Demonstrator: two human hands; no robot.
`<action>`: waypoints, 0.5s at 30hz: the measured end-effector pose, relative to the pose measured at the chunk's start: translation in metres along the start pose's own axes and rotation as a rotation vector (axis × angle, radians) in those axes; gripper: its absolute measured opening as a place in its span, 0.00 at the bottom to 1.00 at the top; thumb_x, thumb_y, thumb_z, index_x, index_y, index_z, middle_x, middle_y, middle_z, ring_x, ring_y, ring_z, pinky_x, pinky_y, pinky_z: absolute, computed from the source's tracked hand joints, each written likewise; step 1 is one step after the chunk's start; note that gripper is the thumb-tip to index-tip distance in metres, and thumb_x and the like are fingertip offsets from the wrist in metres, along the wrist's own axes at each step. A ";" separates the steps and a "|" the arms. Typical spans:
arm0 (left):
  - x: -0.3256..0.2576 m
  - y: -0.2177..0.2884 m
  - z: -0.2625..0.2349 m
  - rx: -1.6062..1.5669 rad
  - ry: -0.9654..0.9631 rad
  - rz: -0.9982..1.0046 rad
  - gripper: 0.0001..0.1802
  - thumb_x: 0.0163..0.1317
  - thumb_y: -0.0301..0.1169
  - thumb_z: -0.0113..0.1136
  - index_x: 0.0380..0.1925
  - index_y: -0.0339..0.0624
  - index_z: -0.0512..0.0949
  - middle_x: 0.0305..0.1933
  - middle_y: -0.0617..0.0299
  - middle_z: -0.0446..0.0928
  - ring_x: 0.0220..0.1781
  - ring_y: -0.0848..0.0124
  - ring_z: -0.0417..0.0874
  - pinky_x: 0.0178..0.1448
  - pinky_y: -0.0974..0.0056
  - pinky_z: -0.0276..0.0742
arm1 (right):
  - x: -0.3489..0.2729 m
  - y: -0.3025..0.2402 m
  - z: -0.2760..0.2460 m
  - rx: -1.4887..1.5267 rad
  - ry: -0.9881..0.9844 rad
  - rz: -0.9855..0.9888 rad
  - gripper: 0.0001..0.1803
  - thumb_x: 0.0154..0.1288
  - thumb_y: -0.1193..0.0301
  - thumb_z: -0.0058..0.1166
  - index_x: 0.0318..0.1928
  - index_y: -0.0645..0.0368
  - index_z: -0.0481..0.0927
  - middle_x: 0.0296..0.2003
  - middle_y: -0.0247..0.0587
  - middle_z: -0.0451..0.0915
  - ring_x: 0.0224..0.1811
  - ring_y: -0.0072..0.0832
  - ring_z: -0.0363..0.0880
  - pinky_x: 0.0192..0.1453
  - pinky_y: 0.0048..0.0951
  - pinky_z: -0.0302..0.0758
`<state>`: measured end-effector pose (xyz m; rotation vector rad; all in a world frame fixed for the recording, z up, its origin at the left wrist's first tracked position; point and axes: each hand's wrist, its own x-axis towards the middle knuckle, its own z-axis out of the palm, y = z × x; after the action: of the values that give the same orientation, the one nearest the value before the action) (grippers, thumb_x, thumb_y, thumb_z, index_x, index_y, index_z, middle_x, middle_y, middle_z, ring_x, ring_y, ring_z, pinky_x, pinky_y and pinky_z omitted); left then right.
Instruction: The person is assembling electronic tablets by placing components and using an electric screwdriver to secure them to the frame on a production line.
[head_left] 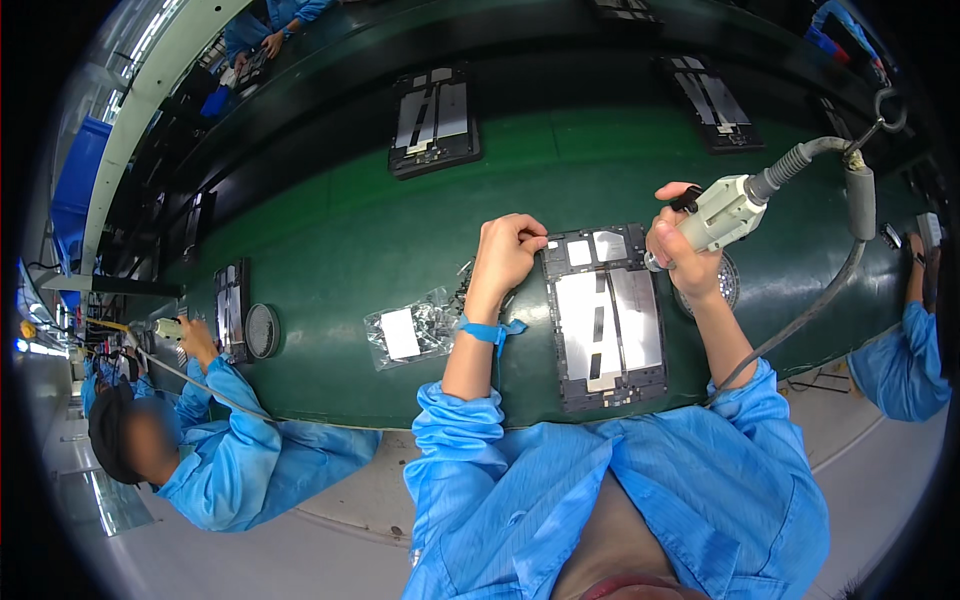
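Observation:
An opened tablet [610, 320], with a black frame and silver plates inside, lies on the green workbench in front of me. My left hand [508, 252] is closed, thumb and fingers pinched together at the tablet's far left corner; whatever sits between the fingertips is too small to make out. A blue strap [490, 331] circles that wrist. My right hand [688, 255] is wrapped round a pale electric screwdriver [724, 212], tilted, its nose close to the tablet's far right edge. The bit's tip cannot be made out.
A clear bag [410, 333] of small dark parts lies left of my forearm. Behind my right wrist is a round dish [730, 285]. The screwdriver's cable [850, 270] loops down on the right. Farther off lie more opened tablets [433, 120]. Co-workers [240, 440] sit on both sides.

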<state>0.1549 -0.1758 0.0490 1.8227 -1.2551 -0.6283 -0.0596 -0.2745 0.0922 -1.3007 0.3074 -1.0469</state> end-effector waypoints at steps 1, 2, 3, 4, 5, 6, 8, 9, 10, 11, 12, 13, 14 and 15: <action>-0.001 -0.002 0.002 0.000 0.001 0.001 0.06 0.49 0.18 0.63 0.30 0.31 0.80 0.27 0.48 0.81 0.29 0.62 0.84 0.35 0.64 0.77 | 0.000 0.000 0.002 0.005 -0.006 0.005 0.18 0.60 0.80 0.51 0.50 0.68 0.65 0.18 0.28 0.64 0.14 0.14 0.62 0.18 0.18 0.62; -0.002 -0.004 0.004 -0.011 0.041 0.007 0.06 0.49 0.18 0.62 0.30 0.31 0.80 0.27 0.48 0.80 0.29 0.62 0.84 0.35 0.64 0.77 | 0.001 0.001 0.003 0.006 -0.007 0.004 0.18 0.60 0.80 0.51 0.50 0.68 0.65 0.18 0.28 0.64 0.14 0.14 0.62 0.18 0.18 0.62; -0.003 -0.007 0.006 -0.022 0.081 0.013 0.06 0.50 0.18 0.62 0.30 0.30 0.79 0.27 0.48 0.80 0.29 0.62 0.84 0.35 0.63 0.77 | 0.001 0.001 0.005 0.001 -0.012 0.000 0.18 0.60 0.80 0.51 0.50 0.68 0.66 0.18 0.28 0.64 0.14 0.15 0.62 0.18 0.18 0.62; -0.005 -0.008 0.008 -0.022 0.083 0.013 0.06 0.50 0.18 0.62 0.30 0.30 0.79 0.27 0.48 0.80 0.29 0.62 0.84 0.35 0.63 0.77 | 0.001 0.001 0.006 -0.004 -0.016 -0.004 0.18 0.60 0.80 0.51 0.50 0.68 0.66 0.18 0.28 0.64 0.14 0.15 0.62 0.18 0.18 0.62; -0.009 -0.008 0.010 -0.032 0.105 0.009 0.05 0.50 0.17 0.61 0.29 0.30 0.79 0.26 0.48 0.80 0.29 0.62 0.84 0.35 0.64 0.77 | 0.001 0.002 0.006 -0.006 -0.015 -0.004 0.18 0.60 0.80 0.51 0.50 0.68 0.66 0.18 0.28 0.64 0.14 0.15 0.62 0.18 0.18 0.62; -0.010 -0.008 0.011 -0.041 0.127 0.005 0.05 0.50 0.17 0.60 0.29 0.30 0.79 0.26 0.48 0.80 0.29 0.62 0.84 0.35 0.64 0.77 | 0.001 0.002 0.006 -0.015 -0.009 -0.010 0.18 0.60 0.80 0.51 0.50 0.68 0.66 0.18 0.28 0.64 0.14 0.15 0.62 0.18 0.18 0.61; -0.009 -0.006 0.010 -0.063 0.124 -0.019 0.05 0.51 0.17 0.60 0.29 0.30 0.79 0.26 0.48 0.80 0.29 0.63 0.84 0.35 0.65 0.77 | 0.001 0.004 0.007 -0.025 -0.002 -0.016 0.18 0.60 0.79 0.51 0.50 0.68 0.66 0.18 0.28 0.64 0.14 0.15 0.62 0.18 0.18 0.61; -0.009 -0.005 0.009 -0.083 0.122 -0.042 0.04 0.51 0.17 0.60 0.29 0.31 0.79 0.25 0.49 0.81 0.28 0.65 0.84 0.34 0.65 0.77 | 0.002 0.004 0.007 -0.025 0.006 -0.013 0.18 0.60 0.79 0.51 0.50 0.68 0.66 0.18 0.28 0.64 0.15 0.15 0.62 0.18 0.18 0.61; -0.009 -0.008 0.010 -0.084 0.120 -0.043 0.04 0.51 0.17 0.60 0.29 0.31 0.79 0.25 0.49 0.81 0.28 0.65 0.84 0.34 0.65 0.77 | 0.002 0.004 0.007 -0.026 0.013 -0.010 0.17 0.60 0.79 0.51 0.50 0.68 0.66 0.18 0.28 0.64 0.15 0.15 0.62 0.18 0.18 0.61; -0.009 -0.011 0.011 -0.149 0.122 -0.091 0.03 0.52 0.17 0.61 0.29 0.30 0.80 0.25 0.51 0.81 0.28 0.67 0.84 0.34 0.66 0.77 | 0.002 0.004 0.008 -0.025 0.011 -0.011 0.17 0.60 0.79 0.51 0.50 0.68 0.66 0.18 0.28 0.64 0.15 0.15 0.62 0.18 0.18 0.61; -0.009 -0.016 0.012 -0.214 0.124 -0.140 0.03 0.53 0.18 0.61 0.29 0.30 0.80 0.25 0.52 0.81 0.28 0.70 0.84 0.34 0.67 0.77 | 0.002 0.005 0.008 -0.016 0.008 -0.013 0.17 0.60 0.79 0.51 0.50 0.68 0.66 0.18 0.28 0.65 0.15 0.15 0.62 0.18 0.18 0.61; -0.009 -0.021 0.013 -0.214 0.125 -0.140 0.03 0.53 0.18 0.61 0.29 0.30 0.80 0.25 0.52 0.81 0.28 0.70 0.84 0.34 0.67 0.77 | 0.003 0.005 0.008 -0.008 0.005 -0.015 0.17 0.60 0.79 0.51 0.50 0.67 0.66 0.18 0.28 0.65 0.15 0.14 0.62 0.18 0.18 0.62; -0.008 -0.025 0.014 -0.312 0.125 -0.152 0.02 0.53 0.19 0.61 0.28 0.30 0.80 0.25 0.54 0.82 0.28 0.72 0.83 0.33 0.69 0.77 | 0.002 0.005 0.008 -0.007 0.004 -0.015 0.17 0.60 0.79 0.51 0.50 0.67 0.66 0.18 0.28 0.65 0.15 0.14 0.62 0.18 0.18 0.62; -0.007 -0.029 0.015 -0.409 0.124 -0.164 0.03 0.54 0.19 0.62 0.28 0.30 0.80 0.25 0.56 0.82 0.28 0.74 0.83 0.33 0.70 0.77 | 0.002 0.005 0.008 -0.011 0.006 -0.013 0.17 0.60 0.79 0.51 0.50 0.67 0.66 0.18 0.28 0.64 0.15 0.14 0.62 0.18 0.18 0.62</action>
<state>0.1559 -0.1699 0.0159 1.6000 -0.8283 -0.7853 -0.0504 -0.2717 0.0906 -1.3114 0.3099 -1.0619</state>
